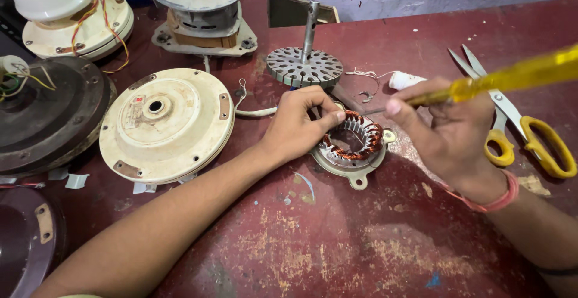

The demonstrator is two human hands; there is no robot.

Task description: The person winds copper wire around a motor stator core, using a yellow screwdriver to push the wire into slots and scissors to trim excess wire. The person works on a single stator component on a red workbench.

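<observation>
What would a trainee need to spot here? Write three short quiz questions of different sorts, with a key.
1. True or false: the right hand holds the scissors.
2. Which hand steadies the copper-wound stator?
3. The slotted rotor with shaft lies: A) behind the stator, B) on the cream fan cover.

Key: 1. False, it holds a yellow-handled screwdriver. 2. The left hand. 3. A.

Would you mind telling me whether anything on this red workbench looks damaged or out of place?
The red workbench has paint worn away in pale patches near the front edge. Scraps of white tape lie loose beside the cream round fan cover.
</observation>
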